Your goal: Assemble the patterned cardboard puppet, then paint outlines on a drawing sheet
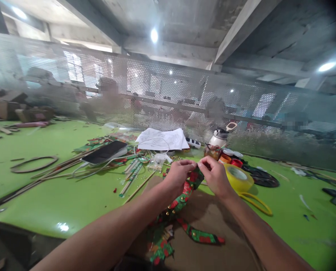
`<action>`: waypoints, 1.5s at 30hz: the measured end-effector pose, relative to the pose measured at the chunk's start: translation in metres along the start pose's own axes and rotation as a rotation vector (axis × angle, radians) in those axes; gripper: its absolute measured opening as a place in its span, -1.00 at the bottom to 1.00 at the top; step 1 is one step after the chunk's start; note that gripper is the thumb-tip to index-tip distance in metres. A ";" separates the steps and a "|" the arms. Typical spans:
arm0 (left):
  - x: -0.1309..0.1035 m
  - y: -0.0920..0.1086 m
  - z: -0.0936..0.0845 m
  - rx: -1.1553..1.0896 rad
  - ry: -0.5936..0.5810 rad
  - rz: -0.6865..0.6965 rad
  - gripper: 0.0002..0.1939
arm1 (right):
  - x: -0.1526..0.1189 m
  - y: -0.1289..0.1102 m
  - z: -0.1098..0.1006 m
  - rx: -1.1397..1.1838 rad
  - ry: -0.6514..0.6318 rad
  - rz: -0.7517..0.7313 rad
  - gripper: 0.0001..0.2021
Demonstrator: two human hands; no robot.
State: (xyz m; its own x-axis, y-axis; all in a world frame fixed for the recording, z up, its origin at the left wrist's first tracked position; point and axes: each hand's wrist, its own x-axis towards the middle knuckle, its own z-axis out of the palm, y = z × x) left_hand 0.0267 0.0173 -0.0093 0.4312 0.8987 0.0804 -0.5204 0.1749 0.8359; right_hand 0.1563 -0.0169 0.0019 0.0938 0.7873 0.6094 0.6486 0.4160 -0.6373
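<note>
Patterned scrap: red-and-green piece lies lowest in view, by the left forearm; whether it joins the strip above cannot be told.
Loose tail: narrow red-and-green band with a gold stud, resting on a brown cardboard sheet.
Gold-studded strip: the curved red-and-green strip rises over the cardboard, its upper end between the two hands, its lower part partly behind the left forearm.
Left grip: the left hand is closed in a fingertip pinch at the strip's upper end.
Right grip: the right hand pinches at the same end, thumb and finger together, almost meeting the left fingertips.
Step in hand: apparently fine fingertip work at that end; exactly what is between the nails is too small to tell.
Next move calls for: likely two steady, close pinches, with the curve held from twisting.
Yellow tape roll: just beyond the right wrist, on the green surface, stands the roll.
Smartphone: the phone lies to the left, a white cable near it.
White paper: crumpled sheet farther back.
Perforated screen: pierced panel behind everything, blurred figures beyond.
</note>
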 end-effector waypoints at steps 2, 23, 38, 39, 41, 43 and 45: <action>0.002 0.001 -0.002 0.010 -0.020 -0.030 -0.81 | 0.000 0.002 0.000 0.001 -0.016 0.008 -0.80; 0.011 0.021 -0.019 0.280 -0.205 -0.230 -0.78 | -0.006 0.002 -0.008 -0.073 -0.167 -0.030 -0.83; 0.009 0.020 -0.019 0.322 -0.193 -0.279 -0.87 | -0.008 0.000 -0.012 -0.140 -0.221 -0.063 -0.82; 0.009 0.019 -0.019 0.322 -0.193 -0.281 -0.88 | -0.008 0.000 -0.012 -0.139 -0.224 -0.064 -0.82; 0.010 0.017 -0.019 0.327 -0.180 -0.271 -0.89 | -0.008 0.001 -0.011 -0.136 -0.221 -0.060 -0.82; 0.010 0.015 -0.018 0.331 -0.161 -0.249 -0.90 | -0.008 0.003 -0.010 -0.127 -0.207 -0.040 -0.82; 0.011 0.012 -0.017 0.329 -0.143 -0.228 -0.91 | -0.008 0.005 -0.009 -0.112 -0.194 -0.009 -0.81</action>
State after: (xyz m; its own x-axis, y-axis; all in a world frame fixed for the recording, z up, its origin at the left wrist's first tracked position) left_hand 0.0129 0.0359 -0.0072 0.6181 0.7828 -0.0713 -0.1466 0.2039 0.9680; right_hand 0.1653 -0.0252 -0.0015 -0.0530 0.8611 0.5057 0.7294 0.3792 -0.5694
